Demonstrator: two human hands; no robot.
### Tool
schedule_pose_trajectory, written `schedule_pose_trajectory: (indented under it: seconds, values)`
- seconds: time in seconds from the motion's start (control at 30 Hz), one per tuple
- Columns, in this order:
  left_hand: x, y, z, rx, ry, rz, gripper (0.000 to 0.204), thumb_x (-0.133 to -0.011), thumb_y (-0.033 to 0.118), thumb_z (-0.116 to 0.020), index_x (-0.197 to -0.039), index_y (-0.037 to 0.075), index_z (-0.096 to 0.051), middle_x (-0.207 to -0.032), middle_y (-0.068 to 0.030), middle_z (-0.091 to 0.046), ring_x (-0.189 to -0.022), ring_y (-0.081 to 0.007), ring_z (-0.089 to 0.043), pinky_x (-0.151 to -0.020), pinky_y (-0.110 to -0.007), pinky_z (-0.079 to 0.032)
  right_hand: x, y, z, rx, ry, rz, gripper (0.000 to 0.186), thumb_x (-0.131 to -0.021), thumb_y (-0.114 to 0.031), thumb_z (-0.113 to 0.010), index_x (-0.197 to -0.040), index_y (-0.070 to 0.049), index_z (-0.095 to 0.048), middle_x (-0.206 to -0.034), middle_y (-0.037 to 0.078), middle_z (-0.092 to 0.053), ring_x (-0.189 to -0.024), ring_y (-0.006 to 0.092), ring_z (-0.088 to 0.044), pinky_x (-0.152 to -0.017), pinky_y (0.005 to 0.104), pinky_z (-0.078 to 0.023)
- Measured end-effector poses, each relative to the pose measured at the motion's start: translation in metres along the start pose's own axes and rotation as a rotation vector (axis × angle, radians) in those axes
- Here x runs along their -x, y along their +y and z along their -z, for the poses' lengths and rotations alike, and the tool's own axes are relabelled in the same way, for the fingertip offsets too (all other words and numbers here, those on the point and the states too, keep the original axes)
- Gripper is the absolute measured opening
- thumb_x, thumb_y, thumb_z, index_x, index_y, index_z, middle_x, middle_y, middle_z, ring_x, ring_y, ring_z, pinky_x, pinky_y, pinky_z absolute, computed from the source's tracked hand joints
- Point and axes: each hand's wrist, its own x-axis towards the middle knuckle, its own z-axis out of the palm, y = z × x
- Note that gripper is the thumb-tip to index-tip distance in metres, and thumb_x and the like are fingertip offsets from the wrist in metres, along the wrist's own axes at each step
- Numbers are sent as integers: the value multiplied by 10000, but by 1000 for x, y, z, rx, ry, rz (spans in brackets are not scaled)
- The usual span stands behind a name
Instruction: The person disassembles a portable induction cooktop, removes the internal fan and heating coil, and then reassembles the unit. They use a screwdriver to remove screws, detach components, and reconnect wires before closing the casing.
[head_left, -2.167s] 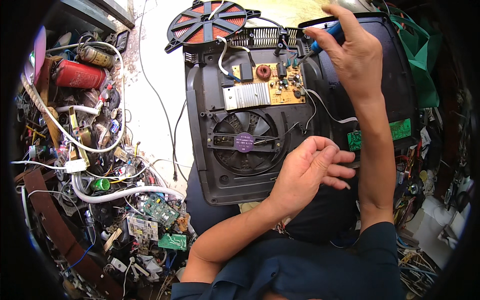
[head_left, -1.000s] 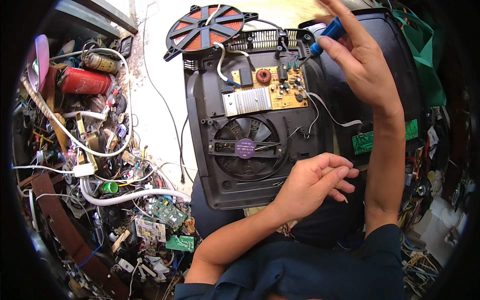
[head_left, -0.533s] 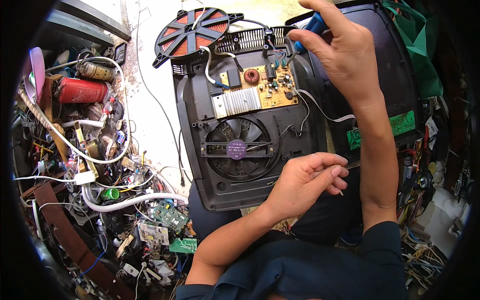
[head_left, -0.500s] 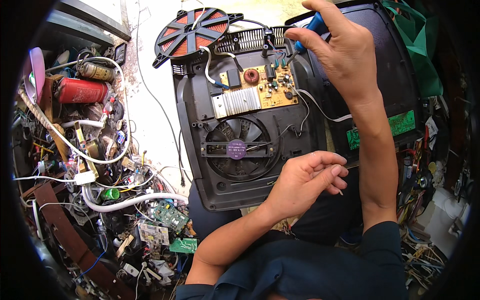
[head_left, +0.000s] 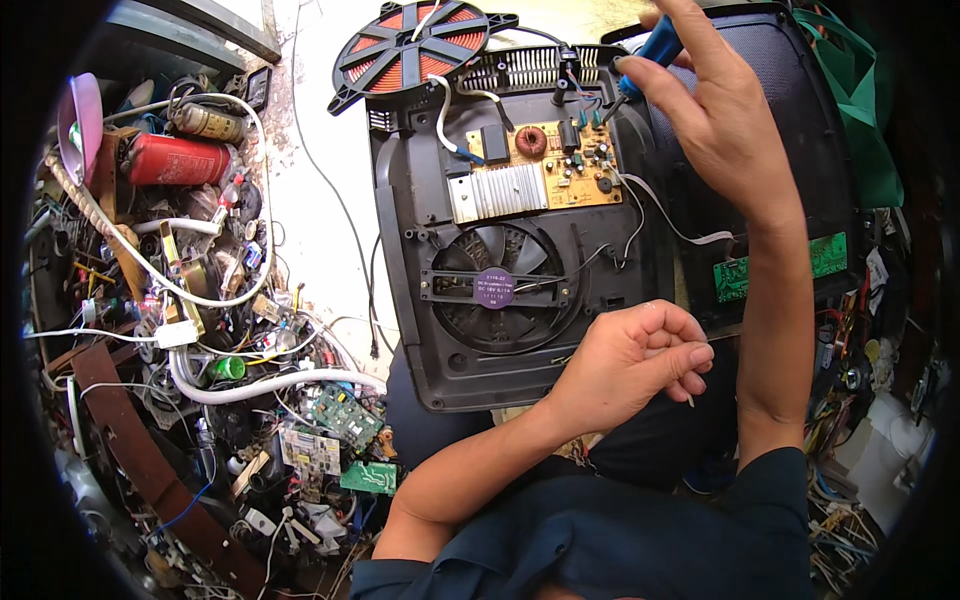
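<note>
An opened black appliance housing [head_left: 399, 280] holds a yellow circuit board [head_left: 582, 192] with a silver heatsink, and a fan [head_left: 495, 250] with a purple label. Its copper coil [head_left: 458, 38] rests on the upper left edge. My right hand [head_left: 723, 130] grips a blue screwdriver [head_left: 660, 52], whose shaft points down near the board's upper right connectors; the exact tip contact is unclear. My left hand [head_left: 630, 365] hovers by the housing's lower right, fingers curled with thumb against them; whatever they hold, if anything, is hidden.
The black lid [head_left: 830, 180] with a green board [head_left: 775, 267] lies at right beside a green bag [head_left: 865, 130]. A white surface [head_left: 305, 250] with thin cords is left of the housing. Dense scrap, boards [head_left: 340, 415], cables and a red cylinder [head_left: 175, 158] fill the left; more wires lie lower right.
My left hand has moved slightly right and down since the earliest frame, its fingers more curled. My right hand keeps hold of the screwdriver, shifting slightly above the same corner.
</note>
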Motion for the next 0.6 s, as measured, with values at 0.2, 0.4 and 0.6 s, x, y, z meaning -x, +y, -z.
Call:
schedule_pose_trajectory:
  seconds: [0.2,0.4,0.6]
  values:
    - [0,0,0,-16,5,-29,187,-1011,43,-657,-1173,-47,-631,-982,-132,-738,-851,-185,-743,-717,-288,-616,2,-8,-3,84,95,129,296,-899,-63,-742,-1182,2,-683,-858,153,-719,-773,271,-708,-760,328,-557]
    - [2,0,1,-30,-7,-25,172,-1008,45,-661,-1150,-52,-658,-973,-134,-745,-837,-183,-747,-702,-282,-619,0,12,-1,-203,-23,89,358,-921,-71,-726,-1258,-7,-624,-947,168,-708,-881,237,-691,-832,320,-535]
    - [0,0,0,-97,-10,-5,137,-1004,35,-663,-1107,-54,-671,-943,-136,-746,-810,-185,-750,-685,-278,-617,1,7,20,111,-106,-3,407,-914,-90,-735,-1297,4,-632,-896,137,-751,-800,233,-719,-798,308,-560]
